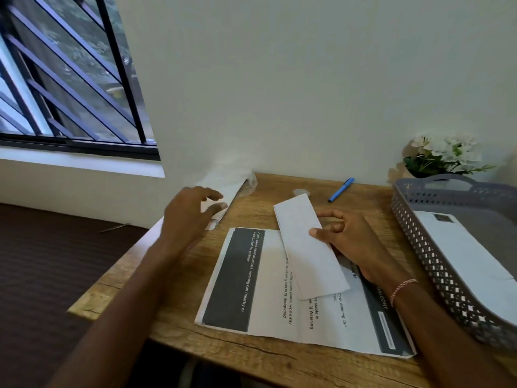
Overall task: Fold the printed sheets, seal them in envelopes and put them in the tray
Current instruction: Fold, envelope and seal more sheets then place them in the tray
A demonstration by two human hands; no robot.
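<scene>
At the desk's back-left corner the left hand spreads open, empty, over the envelope stack, likely to draw one. Mid-desk, the right hand pinches the folded sheet above the printed sheets, ready for stuffing. The tray waits along the right edge.

Printed sheets lie spread at the near middle of the counter. A folded sheet sits over them, tilted, with the right hand at its right edge. Far left, a stack of envelopes lies at the counter's corner against the wall, the left hand over its near end. A pen lies far, right of centre. The tray runs along the right side, an envelope lying in it. Behind the tray, a plant stands in the far right corner.
</scene>
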